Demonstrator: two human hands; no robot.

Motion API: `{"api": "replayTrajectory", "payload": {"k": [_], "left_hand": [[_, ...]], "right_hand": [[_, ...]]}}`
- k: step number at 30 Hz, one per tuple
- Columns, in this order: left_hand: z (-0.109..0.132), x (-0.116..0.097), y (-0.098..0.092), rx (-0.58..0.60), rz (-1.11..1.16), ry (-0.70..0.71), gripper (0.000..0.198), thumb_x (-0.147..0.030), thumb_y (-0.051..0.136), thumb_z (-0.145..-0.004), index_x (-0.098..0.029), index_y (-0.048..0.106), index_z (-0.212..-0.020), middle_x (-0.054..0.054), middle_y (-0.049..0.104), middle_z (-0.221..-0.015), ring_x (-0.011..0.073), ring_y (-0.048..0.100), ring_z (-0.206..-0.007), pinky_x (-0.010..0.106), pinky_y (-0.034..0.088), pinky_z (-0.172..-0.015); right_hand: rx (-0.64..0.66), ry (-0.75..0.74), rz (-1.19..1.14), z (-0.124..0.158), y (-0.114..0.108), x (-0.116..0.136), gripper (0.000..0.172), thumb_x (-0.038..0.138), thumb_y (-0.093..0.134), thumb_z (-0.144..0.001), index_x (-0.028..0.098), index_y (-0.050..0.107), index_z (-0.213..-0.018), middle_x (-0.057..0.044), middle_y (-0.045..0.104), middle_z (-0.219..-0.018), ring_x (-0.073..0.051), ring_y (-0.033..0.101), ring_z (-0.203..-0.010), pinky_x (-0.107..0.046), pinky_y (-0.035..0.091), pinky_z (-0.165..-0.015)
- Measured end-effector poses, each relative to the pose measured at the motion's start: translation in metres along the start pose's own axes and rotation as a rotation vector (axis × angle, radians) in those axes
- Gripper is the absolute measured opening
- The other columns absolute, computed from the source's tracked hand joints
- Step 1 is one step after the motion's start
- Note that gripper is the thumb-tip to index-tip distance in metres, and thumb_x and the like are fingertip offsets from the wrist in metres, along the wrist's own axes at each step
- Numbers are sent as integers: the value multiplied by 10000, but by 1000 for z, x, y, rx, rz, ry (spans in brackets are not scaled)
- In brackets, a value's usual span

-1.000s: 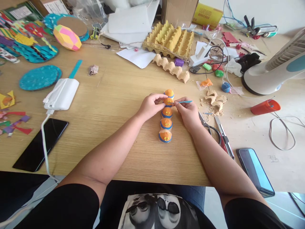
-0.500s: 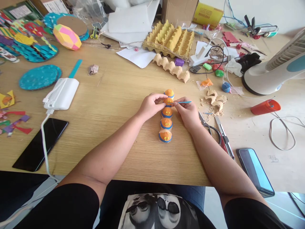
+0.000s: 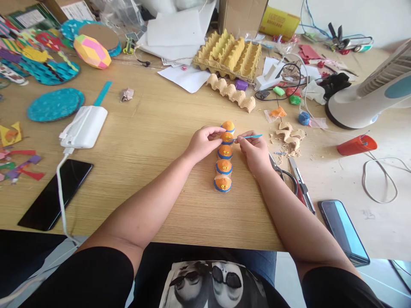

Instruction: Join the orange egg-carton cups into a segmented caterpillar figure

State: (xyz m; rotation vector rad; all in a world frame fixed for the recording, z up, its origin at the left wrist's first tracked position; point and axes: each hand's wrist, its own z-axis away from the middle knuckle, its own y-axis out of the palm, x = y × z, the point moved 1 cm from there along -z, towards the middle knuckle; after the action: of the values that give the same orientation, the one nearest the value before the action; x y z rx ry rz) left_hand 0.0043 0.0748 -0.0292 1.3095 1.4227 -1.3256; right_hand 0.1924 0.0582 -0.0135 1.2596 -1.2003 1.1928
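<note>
A row of orange-covered egg-carton cups (image 3: 224, 167) runs away from me on the table, each with a blue band at its base. Most carry small yellow ring eyes, and several show a yellow mouth line. My left hand (image 3: 207, 143) grips the strip at the second cup from the far end, thumb and fingertips on its left side. On the other side, my right hand (image 3: 256, 149) pinches a thin blue modelling tool (image 3: 253, 137). Its tip points at that second cup, a short gap to the right of it.
Scissors (image 3: 290, 182) and a box cutter (image 3: 301, 184) lie beside my right forearm, with a phone (image 3: 344, 231) nearer me. Behind are a bare carton strip (image 3: 231, 92), a yellow egg tray (image 3: 227, 55) and clay lumps. A power bank (image 3: 84, 127) and black phone (image 3: 55, 194) sit left.
My right hand has drawn slightly right with the blue tool, away from the second cup, whose yellow face now shows more fully. My left hand stays on the strip.
</note>
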Motion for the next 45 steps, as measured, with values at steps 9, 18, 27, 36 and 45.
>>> {"api": "replayTrajectory", "payload": {"k": [9,18,27,36,45], "left_hand": [[1,1,0,3,-70,46,323,-141,683,-793,-229,768,-1092,54,720,-1163,201,676,-1056,343,541,-956],[0,1,-1,-1,-99,38,303,-154,664,-802,-222,775,-1075,56,718,-1126,193,668,-1005,336,534,-917],[0,1,0,-19,-39,26,282,-163,675,-801,-202,765,-1065,57,731,-1125,186,674,-1006,320,539,-919],[-3,10,1,-48,7,36,254,-207,674,-816,-193,755,-1056,58,746,-1103,183,679,-1010,309,537,-900],[-3,11,2,-57,40,27,270,-208,665,-798,-191,757,-1051,53,743,-1076,180,678,-986,317,535,-899]], "right_hand": [[62,-3,47,1,2,-3,262,435,774,-804,219,626,-824,-22,730,-808,-165,652,-760,-264,478,-623],[47,16,25,2,2,0,265,433,770,-802,217,618,-826,-34,728,-833,-136,586,-672,-250,402,-529],[0,0,-65,-1,0,0,320,449,785,-802,224,559,-831,4,681,-753,-75,379,-496,-240,288,-462],[-62,-98,-111,-3,-2,0,291,439,735,-855,230,533,-867,38,620,-697,-75,381,-487,-230,271,-466],[-129,-374,520,11,-3,15,111,288,532,-981,224,622,-997,-7,682,-798,-153,611,-678,-292,462,-645]]}}
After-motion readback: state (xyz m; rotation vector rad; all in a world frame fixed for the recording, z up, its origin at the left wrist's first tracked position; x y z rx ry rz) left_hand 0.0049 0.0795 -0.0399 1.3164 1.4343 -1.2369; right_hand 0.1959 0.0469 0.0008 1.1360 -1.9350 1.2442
